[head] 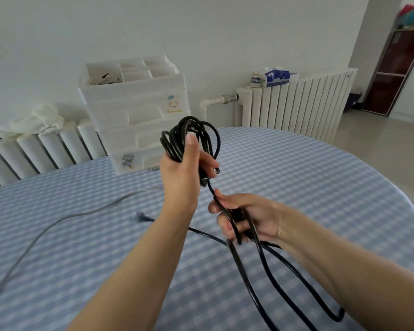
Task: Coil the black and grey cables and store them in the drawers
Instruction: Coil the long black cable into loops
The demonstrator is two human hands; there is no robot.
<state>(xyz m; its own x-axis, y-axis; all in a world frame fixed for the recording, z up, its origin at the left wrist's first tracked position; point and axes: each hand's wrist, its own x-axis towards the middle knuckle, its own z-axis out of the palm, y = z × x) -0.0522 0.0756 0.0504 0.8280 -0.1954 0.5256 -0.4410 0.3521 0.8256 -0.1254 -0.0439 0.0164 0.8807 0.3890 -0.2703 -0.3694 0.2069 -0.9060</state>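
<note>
- Black cable [270, 278] hangs in long loose loops nearest us, sagging below our right hand [246, 218] toward the table's near edge.
- We curl our right fingers round a strand of it, thumb and forefinger pinching where it rises to the coil.
- Our left hand [184, 168] grips the coiled bundle [189, 137] upright above the table, fingers wrapped round it, loops standing up.
- One black end with a plug [139, 216] lies flat on the checked tablecloth [308, 182], pointing left.
- We see the grey cable [58, 222] running in a long curve from the near left edge toward the middle, uncoiled.
- Open cloth stretches to our right, up to the rounded table edge.
- White drawers [134, 115] stand at the far edge, with a compartment tray on top.
- Radiators [294, 103] line the wall behind, a tissue box [279, 76] on the right one.
</note>
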